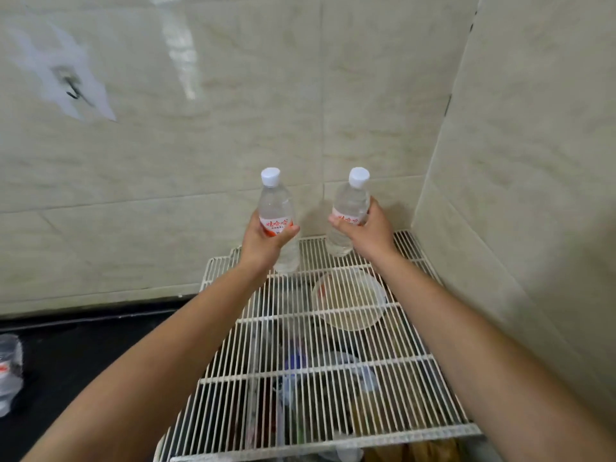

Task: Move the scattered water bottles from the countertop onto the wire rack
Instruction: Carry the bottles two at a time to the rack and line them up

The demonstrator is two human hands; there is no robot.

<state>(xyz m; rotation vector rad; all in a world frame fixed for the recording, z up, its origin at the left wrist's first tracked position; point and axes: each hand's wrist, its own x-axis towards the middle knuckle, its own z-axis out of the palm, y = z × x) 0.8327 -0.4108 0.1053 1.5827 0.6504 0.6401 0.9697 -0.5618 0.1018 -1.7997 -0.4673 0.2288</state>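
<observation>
Two clear water bottles with white caps and red-and-white labels stand upright at the far end of the white wire rack (pixel 333 361). My left hand (pixel 266 241) is wrapped around the left bottle (pixel 275 201) at its label. My right hand (pixel 366 231) grips the right bottle (pixel 350 203) the same way. Both bottle bases sit at or just above the rack's back rows; I cannot tell if they touch. Another bottle (pixel 10 371) stands on the dark countertop (pixel 83 348) at the far left edge of the view.
Tiled walls close in behind and on the right of the rack. Under the wires I see a round clear bowl (pixel 350 301) and several other items on a lower level.
</observation>
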